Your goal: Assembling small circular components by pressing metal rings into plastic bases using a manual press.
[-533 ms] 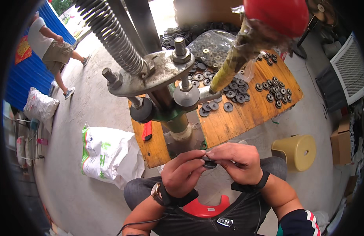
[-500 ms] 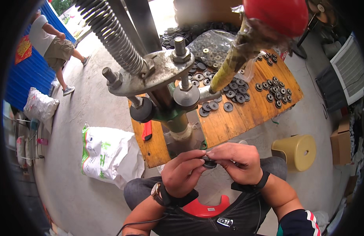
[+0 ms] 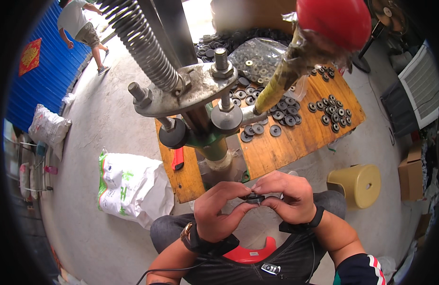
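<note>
A small black disc (image 3: 254, 198) sits pinched between the fingertips of the left hand (image 3: 219, 212) and right hand (image 3: 287, 197), both grasping it above the lap. At 12 o'clock stands a press (image 3: 200, 95) on a wooden desk (image 3: 295, 142) strewn with more discs (image 3: 331, 111); a yellow stool (image 3: 354, 185) sits at 3 o'clock.

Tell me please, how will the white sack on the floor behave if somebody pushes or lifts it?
The white sack looks full and bulging, so probably heavy. Its creased, slumped skin suggests it would sag rather than stay stiff. Lying flat on the floor, it should drag, not roll.
</note>
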Demonstrator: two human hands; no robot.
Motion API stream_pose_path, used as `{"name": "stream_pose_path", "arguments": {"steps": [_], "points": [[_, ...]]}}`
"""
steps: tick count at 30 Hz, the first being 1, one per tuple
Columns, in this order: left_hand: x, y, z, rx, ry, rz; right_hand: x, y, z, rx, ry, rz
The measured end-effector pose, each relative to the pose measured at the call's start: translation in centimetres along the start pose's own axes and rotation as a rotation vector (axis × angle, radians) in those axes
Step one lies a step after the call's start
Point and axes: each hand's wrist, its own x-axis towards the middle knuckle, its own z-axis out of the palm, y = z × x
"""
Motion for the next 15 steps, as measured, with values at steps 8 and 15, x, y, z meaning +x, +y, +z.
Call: {"name": "stream_pose_path", "arguments": {"steps": [8, 15], "points": [[-0.2, -0.6, -0.4, -0.047, 0.004, 0.009, 0.2, -0.7, 1.2, -0.256, 0.056, -0.12], [-0.2, -0.5, -0.2, -0.04, 0.01, -0.008, 0.0, -0.6, 1.4, -0.352, 0.093, -0.187]]}}
